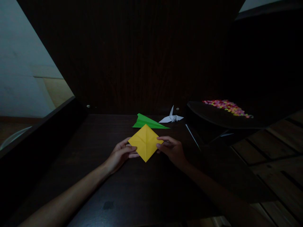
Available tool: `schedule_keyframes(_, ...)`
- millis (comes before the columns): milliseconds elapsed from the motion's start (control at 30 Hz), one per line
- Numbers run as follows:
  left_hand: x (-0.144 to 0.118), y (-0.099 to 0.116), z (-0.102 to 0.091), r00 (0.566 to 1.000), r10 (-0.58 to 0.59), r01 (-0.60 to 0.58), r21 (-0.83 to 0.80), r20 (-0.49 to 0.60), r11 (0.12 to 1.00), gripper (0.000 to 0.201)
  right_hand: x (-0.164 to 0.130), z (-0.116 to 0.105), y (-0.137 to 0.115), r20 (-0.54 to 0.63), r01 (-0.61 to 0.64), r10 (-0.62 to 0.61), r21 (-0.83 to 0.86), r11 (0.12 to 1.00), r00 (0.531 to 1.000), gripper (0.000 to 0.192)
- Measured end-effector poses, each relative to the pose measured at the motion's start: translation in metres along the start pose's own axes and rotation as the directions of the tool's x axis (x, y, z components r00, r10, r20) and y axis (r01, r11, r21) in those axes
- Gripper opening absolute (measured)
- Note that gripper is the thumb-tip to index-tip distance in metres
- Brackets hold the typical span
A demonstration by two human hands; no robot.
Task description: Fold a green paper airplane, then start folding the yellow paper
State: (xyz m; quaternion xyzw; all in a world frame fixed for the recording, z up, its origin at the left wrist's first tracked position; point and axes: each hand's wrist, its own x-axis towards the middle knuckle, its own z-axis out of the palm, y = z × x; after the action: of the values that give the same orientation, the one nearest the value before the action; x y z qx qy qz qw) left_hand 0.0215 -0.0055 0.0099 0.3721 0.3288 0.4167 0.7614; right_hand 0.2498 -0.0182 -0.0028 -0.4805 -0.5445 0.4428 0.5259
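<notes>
A yellow sheet of folded paper [144, 143], diamond-shaped with a vertical crease down its middle, is held up between both hands. My left hand [120, 154] grips its left corner, thumb on top and fingers underneath. At the right corner, my right hand [172, 149] pinches the paper between thumb and fingers. Just beyond it lies a green paper plane [149, 122], partly covered by the yellow paper's top corner. A white origami crane [172, 118] rests behind and to the right of the plane.
A thin white strip [192, 136] lies right of my right hand. Small pink and yellow pieces [228, 107] are spread on a dark curved surface at the right. A dark upright panel [146, 56] closes off the back, and a raised edge [38, 129] runs along the left.
</notes>
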Motion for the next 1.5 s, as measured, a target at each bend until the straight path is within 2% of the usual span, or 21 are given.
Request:
schedule_keyframes(100, 0.0, -0.005, 0.002, 0.998, 0.003, 0.002, 0.1, -0.055, 0.995, 0.046, -0.002, 0.002, -0.001, 0.02, 0.008, -0.007, -0.051, 0.999, 1.0, 0.029)
schedule_keyframes(233, 0.001, -0.009, 0.003, 0.998, 0.049, -0.038, 0.207, -0.044, 0.978, 0.058, -0.004, 0.004, -0.001, 0.051, 0.006, -0.002, -0.092, 0.996, 0.999, 0.028)
schedule_keyframes(367, 0.001, -0.009, 0.003, 0.995, 0.092, -0.082, 0.201, -0.042, 0.976, 0.072, -0.004, 0.005, 0.001, 0.069, -0.011, 0.014, -0.051, 0.999, 0.998, 0.032)
schedule_keyframes(567, 0.002, -0.01, 0.002, 0.993, 0.103, -0.088, 0.213, -0.059, 0.973, 0.082, -0.002, 0.007, 0.004, 0.071, -0.053, 0.044, 0.125, 0.991, 0.997, 0.046)
schedule_keyframes(733, 0.0, -0.012, 0.001, 0.995, 0.088, -0.077, 0.21, -0.047, 0.975, 0.09, -0.001, 0.007, 0.001, 0.158, -0.132, 0.121, 0.066, 0.989, 0.98, 0.029)
schedule_keyframes(867, 0.001, -0.011, 0.0, 0.993, 0.094, -0.079, 0.177, -0.075, 0.981, 0.096, -0.002, 0.008, 0.0, 0.199, -0.17, 0.158, 0.044, 0.984, 0.967, 0.032)
schedule_keyframes(1000, 0.002, -0.008, 0.001, 0.989, 0.093, -0.074, 0.166, -0.112, 0.983, 0.088, -0.004, 0.009, 0.001, 0.174, -0.174, 0.163, 0.05, 0.984, 0.971, 0.034)
schedule_keyframes(1167, 0.001, -0.006, 0.004, 0.995, 0.076, -0.064, 0.193, -0.058, 0.979, 0.07, -0.005, 0.012, 0.001, 0.134, -0.165, 0.154, 0.075, 0.983, 0.979, 0.036)
schedule_keyframes(1400, -0.001, -0.006, 0.003, 0.998, 0.054, -0.047, 0.236, -0.025, 0.971, 0.066, -0.003, 0.011, 0.0, 0.115, -0.231, 0.217, 0.117, 0.966, 0.969, 0.038)
schedule_keyframes(1500, -0.002, -0.004, 0.004, 0.999, 0.043, -0.037, 0.244, -0.016, 0.969, 0.064, -0.001, 0.01, -0.001, 0.114, -0.224, 0.208, 0.147, 0.964, 0.971, 0.038)
